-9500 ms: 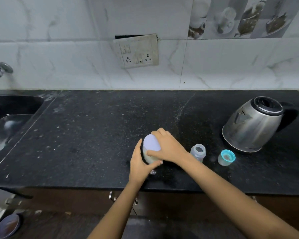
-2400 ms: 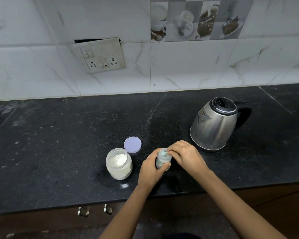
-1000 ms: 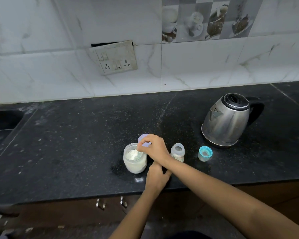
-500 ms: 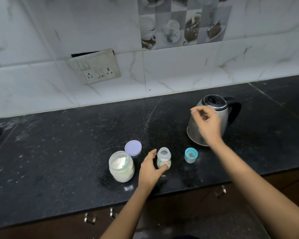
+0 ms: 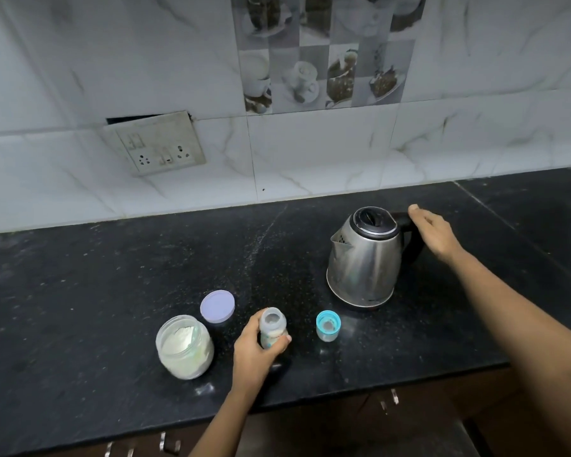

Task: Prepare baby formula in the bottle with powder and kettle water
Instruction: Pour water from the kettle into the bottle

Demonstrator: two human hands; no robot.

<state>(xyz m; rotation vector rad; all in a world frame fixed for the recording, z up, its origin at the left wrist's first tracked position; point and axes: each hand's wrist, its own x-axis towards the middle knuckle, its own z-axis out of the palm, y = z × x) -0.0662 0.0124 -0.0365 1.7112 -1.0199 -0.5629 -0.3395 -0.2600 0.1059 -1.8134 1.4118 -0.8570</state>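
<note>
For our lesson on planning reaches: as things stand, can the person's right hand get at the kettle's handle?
Probably yes. The right hand is right beside the black handle of the kettle, with nothing between them; whether it grips yet is unclear. The left hand holds the bottle, well clear.

right hand (image 5: 434, 234) reached kettle (image 5: 363, 258) handle, grip unclear | left hand (image 5: 251, 352) now grips bottle (image 5: 272, 328)
</note>
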